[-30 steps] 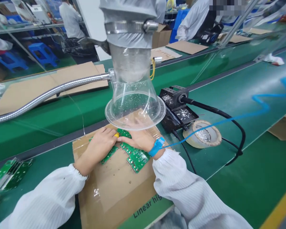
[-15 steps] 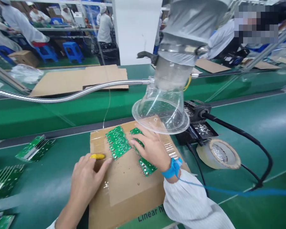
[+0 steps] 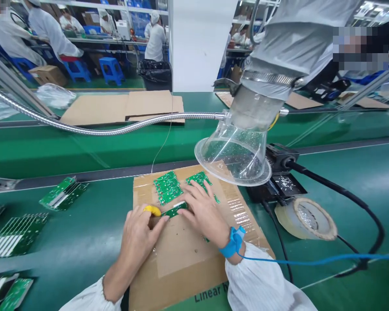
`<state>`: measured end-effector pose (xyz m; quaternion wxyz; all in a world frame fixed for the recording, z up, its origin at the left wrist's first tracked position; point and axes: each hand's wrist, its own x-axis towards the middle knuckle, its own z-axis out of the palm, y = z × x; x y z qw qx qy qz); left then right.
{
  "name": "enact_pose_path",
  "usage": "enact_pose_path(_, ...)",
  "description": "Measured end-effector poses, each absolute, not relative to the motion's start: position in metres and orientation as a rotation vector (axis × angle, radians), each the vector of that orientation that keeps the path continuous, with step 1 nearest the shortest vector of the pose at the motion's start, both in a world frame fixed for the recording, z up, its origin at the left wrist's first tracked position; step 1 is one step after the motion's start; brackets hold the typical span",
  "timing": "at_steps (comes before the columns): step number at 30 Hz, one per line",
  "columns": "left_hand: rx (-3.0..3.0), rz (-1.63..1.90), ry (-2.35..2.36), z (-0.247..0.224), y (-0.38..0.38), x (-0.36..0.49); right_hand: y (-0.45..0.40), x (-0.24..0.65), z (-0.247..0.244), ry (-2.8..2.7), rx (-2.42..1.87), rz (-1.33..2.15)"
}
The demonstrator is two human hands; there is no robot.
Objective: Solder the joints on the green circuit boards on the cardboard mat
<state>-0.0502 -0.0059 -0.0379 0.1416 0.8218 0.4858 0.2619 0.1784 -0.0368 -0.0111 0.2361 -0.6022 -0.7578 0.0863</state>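
As the left hand [image 3: 138, 242] and right hand [image 3: 205, 220] lean over taped, ridged cardboard [image 3: 181, 259] on the green counter [image 3: 68, 246], a slim green board [image 3: 174, 210], glossy and studded with parts, lies flat between them. The right hand's spread, relaxed fingers [image 3: 192, 208] touch its far end. The left hand's curled fingers [image 3: 158, 222] sit on a rounded yellow piece [image 3: 152, 210], just beside the board; whether they grip it is unclear. Two wider boards [image 3: 167, 187] lie beyond.

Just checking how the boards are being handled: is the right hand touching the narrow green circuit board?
Touching: the head view shows the right hand with its fingertips resting on the end of the narrow green circuit board.
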Motion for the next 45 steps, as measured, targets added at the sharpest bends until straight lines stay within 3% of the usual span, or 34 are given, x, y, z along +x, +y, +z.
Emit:
enact_pose_path(7,2.272,0.606,1.654,-0.019,0.030,-0.051,-0.018,0.184,-0.015,-2.149,-1.555,0.200)
enact_pose_path(11,2.211,0.477,1.586,-0.023,0.046,-0.046,-0.011,0.182,-0.015,-2.076,-1.579,0.242)
enact_pose_path(19,1.904,0.555,1.474,-0.022,0.048,-0.053,-0.012,0.185,-0.011,-2.134,-1.492,0.278)
enact_pose_path(24,2.097,0.433,1.787,-0.012,0.062,-0.042,-0.006,0.184,-0.017,-2.112,-1.474,0.239)
enact_pose_path(33,1.973,0.461,1.380,-0.026,0.075,-0.047,-0.001,0.180,-0.017,-2.086,-1.475,0.342)
enact_pose_path(40,2.344,0.486,1.770,-0.002,0.088,-0.032,-0.006,0.181,-0.010,-2.180,-1.401,0.370)
enact_pose_path(45,2.190,0.553,1.659,-0.012,0.096,-0.025,-0.009,0.181,-0.012,-2.192,-1.389,0.347)
